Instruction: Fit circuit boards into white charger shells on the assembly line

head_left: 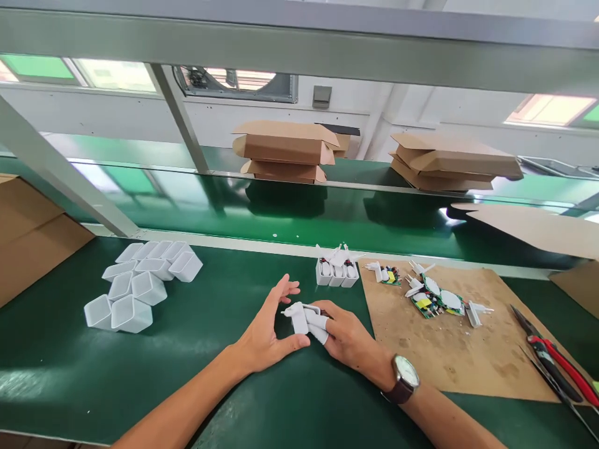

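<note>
White, hollow casings (132, 315) wait unfilled near the tabletop's (42, 380) left edge; now the left hand (266, 333), grip wide apart, thumb just beside the white piece (299, 319) at mid-tabletop; three packed casings (337, 279) stand by the far edge; right hand (350, 333), grip closed on that piece; circuit boards (435, 298) lie loose toward the right edge, not yet housed.

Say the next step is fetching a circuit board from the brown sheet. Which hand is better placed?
Probably the right hand: it is nearer the circuit boards on the brown sheet, though it holds a white plastic piece and might need freeing first. The left hand looks open but sits farther away.
</note>
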### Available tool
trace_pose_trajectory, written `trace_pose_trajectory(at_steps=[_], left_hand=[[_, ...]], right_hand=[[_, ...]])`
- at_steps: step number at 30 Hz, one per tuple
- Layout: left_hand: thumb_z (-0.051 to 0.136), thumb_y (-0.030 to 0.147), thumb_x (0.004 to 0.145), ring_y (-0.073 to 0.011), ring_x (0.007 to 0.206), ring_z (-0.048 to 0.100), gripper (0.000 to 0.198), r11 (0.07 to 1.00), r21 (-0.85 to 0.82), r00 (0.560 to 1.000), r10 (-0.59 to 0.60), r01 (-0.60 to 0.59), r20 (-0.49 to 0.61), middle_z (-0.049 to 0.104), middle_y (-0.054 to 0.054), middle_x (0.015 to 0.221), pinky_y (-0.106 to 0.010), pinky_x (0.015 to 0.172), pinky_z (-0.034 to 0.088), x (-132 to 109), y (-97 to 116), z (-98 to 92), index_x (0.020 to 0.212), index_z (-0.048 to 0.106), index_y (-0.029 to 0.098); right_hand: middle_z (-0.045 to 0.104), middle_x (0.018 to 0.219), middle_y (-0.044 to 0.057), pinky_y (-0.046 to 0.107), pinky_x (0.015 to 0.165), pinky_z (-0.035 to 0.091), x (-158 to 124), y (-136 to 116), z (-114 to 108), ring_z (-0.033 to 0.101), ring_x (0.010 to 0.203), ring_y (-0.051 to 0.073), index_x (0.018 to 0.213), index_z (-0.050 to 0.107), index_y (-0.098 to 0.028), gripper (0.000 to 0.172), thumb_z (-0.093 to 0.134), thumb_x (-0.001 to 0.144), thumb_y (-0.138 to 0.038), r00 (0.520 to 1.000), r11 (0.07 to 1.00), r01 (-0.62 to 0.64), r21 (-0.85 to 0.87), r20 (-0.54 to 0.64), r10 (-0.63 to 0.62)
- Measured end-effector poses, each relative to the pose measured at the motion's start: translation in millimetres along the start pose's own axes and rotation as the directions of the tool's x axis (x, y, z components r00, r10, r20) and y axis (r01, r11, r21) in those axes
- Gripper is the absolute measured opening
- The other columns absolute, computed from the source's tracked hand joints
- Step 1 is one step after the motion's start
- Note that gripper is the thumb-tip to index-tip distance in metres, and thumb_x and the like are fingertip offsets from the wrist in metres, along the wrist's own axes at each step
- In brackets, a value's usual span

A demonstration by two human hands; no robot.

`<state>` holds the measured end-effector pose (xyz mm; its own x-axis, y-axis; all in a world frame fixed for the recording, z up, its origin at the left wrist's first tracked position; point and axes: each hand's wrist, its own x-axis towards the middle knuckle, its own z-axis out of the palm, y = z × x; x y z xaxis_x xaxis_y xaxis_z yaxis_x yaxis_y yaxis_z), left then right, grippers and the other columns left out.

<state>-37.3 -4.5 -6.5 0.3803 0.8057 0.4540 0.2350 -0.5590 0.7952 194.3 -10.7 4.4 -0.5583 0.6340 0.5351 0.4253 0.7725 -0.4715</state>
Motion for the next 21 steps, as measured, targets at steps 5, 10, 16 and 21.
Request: trace_pose_trajectory(at_steps=[5,10,16,21], left_hand=[[0.053,0.025,0.103,-0.0205,0.111,0.066,0.031,0.989,0.150,1.000,-0.002,0.000,0.009,0.065,-0.008,0.121,-0.037,0.095,0.056,4,8,-3.3,0.133,0.055,0.027],[0.052,0.020,0.102,-0.0188,0.102,0.065,0.025,0.980,0.196,1.000,0.017,-0.016,-0.001,0.064,-0.008,0.113,-0.032,0.086,0.057,5,12,-6.5,0.125,0.058,0.024],[0.052,0.024,0.101,-0.0185,0.092,0.065,0.023,0.977,0.213,0.999,0.002,0.005,-0.035,0.065,-0.006,0.106,-0.032,0.078,0.057,7,15,-4.8,0.123,0.060,0.023],[0.050,0.027,0.102,-0.0185,0.090,0.066,0.024,0.975,0.221,1.000,-0.025,0.027,-0.013,0.066,-0.006,0.104,-0.032,0.079,0.057,6,13,-4.9,0.124,0.060,0.023]], right_hand=[[0.069,0.119,0.012,0.033,0.080,0.064,-5,3,7,0.071,0.101,0.022,0.131,0.057,-0.021,0.028,0.051,0.103,-0.020,0.998,0.996,-0.061,-0.065,-0.014,0.060],[0.070,0.118,0.012,0.034,0.080,0.063,-3,0,6,0.071,0.099,0.021,0.125,0.057,-0.020,0.021,0.051,0.105,-0.024,0.998,0.995,-0.056,-0.082,0.008,0.057],[0.068,0.114,0.011,0.035,0.077,0.061,-1,-2,4,0.069,0.094,0.022,0.114,0.062,-0.019,0.018,0.054,0.099,-0.015,0.988,0.986,-0.083,-0.147,0.115,0.100],[0.067,0.115,0.009,0.033,0.077,0.060,-5,-1,3,0.070,0.089,0.020,0.134,0.051,-0.023,0.036,0.060,0.099,-0.026,0.984,0.983,-0.179,-0.026,-0.001,0.179]])
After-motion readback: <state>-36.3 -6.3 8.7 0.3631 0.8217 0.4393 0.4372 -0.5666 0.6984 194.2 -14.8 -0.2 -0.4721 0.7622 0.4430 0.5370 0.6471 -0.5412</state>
